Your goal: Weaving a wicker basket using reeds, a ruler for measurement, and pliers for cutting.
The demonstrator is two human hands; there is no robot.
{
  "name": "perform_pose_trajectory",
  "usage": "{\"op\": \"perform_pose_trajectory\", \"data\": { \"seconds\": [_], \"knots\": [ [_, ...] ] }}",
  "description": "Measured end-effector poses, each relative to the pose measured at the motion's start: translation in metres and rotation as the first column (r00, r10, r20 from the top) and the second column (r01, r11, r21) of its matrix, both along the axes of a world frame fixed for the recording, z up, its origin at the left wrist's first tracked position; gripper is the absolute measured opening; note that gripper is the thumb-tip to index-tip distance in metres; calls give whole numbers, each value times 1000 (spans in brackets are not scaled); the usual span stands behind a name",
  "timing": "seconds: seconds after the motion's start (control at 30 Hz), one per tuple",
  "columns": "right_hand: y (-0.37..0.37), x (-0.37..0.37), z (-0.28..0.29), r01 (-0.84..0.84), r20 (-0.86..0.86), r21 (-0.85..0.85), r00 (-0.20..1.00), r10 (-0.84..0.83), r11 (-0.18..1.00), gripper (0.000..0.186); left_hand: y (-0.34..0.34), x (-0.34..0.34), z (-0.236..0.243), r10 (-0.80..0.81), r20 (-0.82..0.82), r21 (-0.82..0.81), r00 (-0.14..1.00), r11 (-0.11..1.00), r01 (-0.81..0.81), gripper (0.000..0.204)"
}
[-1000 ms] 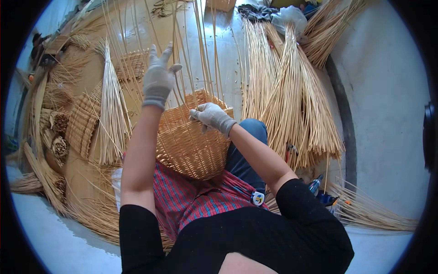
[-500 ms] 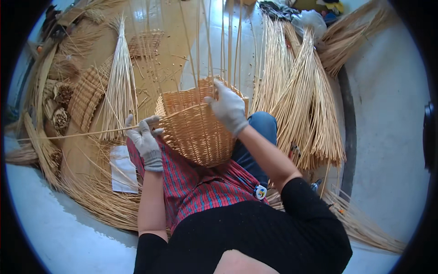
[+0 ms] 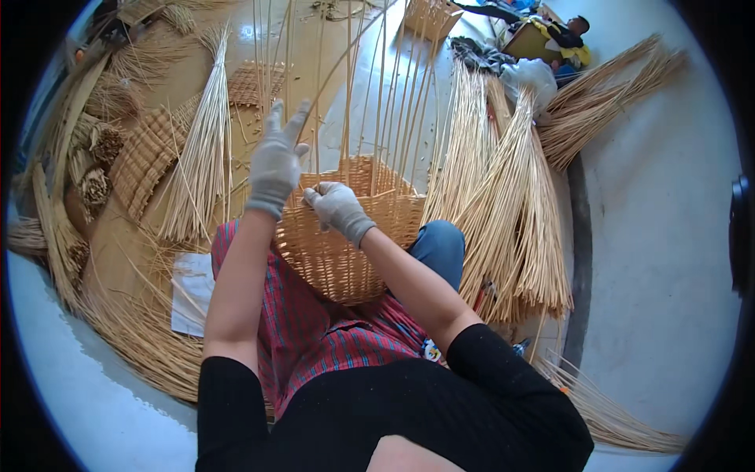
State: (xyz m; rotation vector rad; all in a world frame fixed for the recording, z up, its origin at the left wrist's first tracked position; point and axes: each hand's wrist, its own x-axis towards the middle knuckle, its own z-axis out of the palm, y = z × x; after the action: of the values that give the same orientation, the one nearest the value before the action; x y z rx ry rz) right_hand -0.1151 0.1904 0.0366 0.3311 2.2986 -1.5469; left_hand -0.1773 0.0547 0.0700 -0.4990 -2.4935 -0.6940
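Note:
A half-woven wicker basket (image 3: 346,259) stands between my knees, with several tall upright stakes (image 3: 409,118) rising from its rim. My right hand (image 3: 340,211), in a pale work glove, is closed in a pinch at the near left of the rim. What lies between those fingertips is mostly hidden. My gloved left hand (image 3: 275,165) is raised just left of the basket, its fingers stretched and spread upward. A long thin cane (image 3: 340,71) slants up to the right from beside these fingers; whether they grip it I cannot tell.
Tied bundles of pale canes stand at the right (image 3: 519,212) and left (image 3: 204,149). Woven panels (image 3: 149,161) and loose canes (image 3: 149,338) lie at the left, near a white sheet (image 3: 189,295). Farther off are a wooden box (image 3: 431,20) and a person (image 3: 568,33).
My left hand has gone from low left of the rim up beside the stakes. The long cane swung from pointing left to slanting upward. My right hand slid left along the rim.

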Motion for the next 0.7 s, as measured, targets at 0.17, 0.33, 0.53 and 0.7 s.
{"op": "perform_pose_trajectory", "data": {
  "seconds": [0.17,0.33,0.53,0.7],
  "knots": [
    [8,-9,-7,10,26,-23,1000,-9,1000,33,-6,14,15,-94,216,709,972,700,-90,91],
    [-1,-6,-8,31,-139,4,990,-30,1000,31,-58,86,-73,-4,214,970,977,120,-211,38],
    [-26,34,9,211,-732,226,681,23,951,50,-89,109,-95,-201,226,965,953,-83,-247,26],
    [-57,6,7,-227,-365,511,815,449,829,38,-79,101,-105,-255,188,962,948,-149,-231,20]
  ]
}}
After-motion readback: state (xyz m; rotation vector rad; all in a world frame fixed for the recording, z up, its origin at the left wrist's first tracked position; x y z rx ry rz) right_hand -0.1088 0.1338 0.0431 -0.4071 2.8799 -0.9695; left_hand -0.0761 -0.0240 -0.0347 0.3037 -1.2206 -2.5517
